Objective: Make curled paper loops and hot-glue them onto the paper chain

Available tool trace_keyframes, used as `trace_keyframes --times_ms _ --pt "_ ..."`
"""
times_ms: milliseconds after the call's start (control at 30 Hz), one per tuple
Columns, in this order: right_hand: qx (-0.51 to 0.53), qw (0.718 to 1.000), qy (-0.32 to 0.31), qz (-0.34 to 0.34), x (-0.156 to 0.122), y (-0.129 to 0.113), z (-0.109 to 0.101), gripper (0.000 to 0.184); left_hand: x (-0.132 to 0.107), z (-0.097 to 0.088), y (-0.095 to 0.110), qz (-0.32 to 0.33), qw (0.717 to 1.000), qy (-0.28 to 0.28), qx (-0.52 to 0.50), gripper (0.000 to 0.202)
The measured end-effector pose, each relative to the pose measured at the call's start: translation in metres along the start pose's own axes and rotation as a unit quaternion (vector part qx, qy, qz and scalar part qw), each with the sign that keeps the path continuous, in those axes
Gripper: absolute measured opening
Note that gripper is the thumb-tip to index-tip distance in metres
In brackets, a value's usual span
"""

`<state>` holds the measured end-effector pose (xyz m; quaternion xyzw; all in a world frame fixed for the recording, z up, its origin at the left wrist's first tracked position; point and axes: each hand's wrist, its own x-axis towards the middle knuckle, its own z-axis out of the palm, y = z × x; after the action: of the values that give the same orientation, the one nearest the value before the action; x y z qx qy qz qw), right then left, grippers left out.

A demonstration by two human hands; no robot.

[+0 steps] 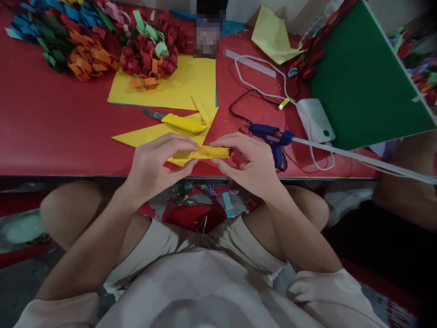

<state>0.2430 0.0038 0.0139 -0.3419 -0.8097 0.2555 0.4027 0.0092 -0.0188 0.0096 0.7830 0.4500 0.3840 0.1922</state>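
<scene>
Between my two hands, just above the table's near edge, is a folded strip of yellow paper (pixel 212 152). My left hand (pixel 155 159) pinches its left end between thumb and fingers. At the other end, my right hand (pixel 251 159) grips it the same way. Behind the strip lies a yellow utility knife (pixel 182 123), its blade out and pointing left, resting on cut yellow paper (pixel 136 135). To the right of my right hand, a blue hot glue gun (pixel 266 132) lies on the table with a long glue stick (pixel 358 159) in its back.
Paper chains in red (pixel 136 59), orange (pixel 88 57) and other colours are heaped at the back left, partly on yellow sheets (pixel 191 82). A green board (pixel 368 86) leans at the right. A white power bank (pixel 316 119) and looped cables lie beside it on the red table (pixel 51 123).
</scene>
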Motion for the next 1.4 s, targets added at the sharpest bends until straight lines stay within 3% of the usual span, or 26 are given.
trace_keyframes --times_ms 133,433,567,733,900,1100,1400 --pt "-0.018 1.0 0.002 -0.023 -0.001 0.0 0.002 0.019 -0.001 0.001 -0.003 0.068 0.996 0.016 0.055 0.02" --pt "-0.027 0.999 0.0 -0.02 -0.001 -0.001 0.003 0.018 0.0 -0.002 -0.003 0.084 0.993 0.013 0.081 0.015" --pt "-0.016 1.0 0.004 -0.009 -0.001 0.0 0.003 0.018 -0.002 0.001 -0.005 0.007 0.999 0.036 0.03 0.026" --pt "0.044 0.998 0.022 0.033 -0.003 0.002 0.006 0.017 -0.001 0.006 -0.003 -0.09 0.985 0.055 -0.139 0.046" --pt "0.109 0.992 0.035 0.054 -0.005 0.004 0.011 0.017 0.002 0.008 0.004 -0.174 0.96 0.047 -0.212 0.032" --pt "0.13 0.989 0.047 0.058 -0.005 0.004 0.013 0.017 0.0 0.011 0.004 -0.192 0.944 0.066 -0.26 0.023" --pt "0.172 0.98 0.05 0.087 -0.004 0.002 0.019 0.022 0.0 0.015 0.015 -0.218 0.948 0.101 -0.207 0.022"
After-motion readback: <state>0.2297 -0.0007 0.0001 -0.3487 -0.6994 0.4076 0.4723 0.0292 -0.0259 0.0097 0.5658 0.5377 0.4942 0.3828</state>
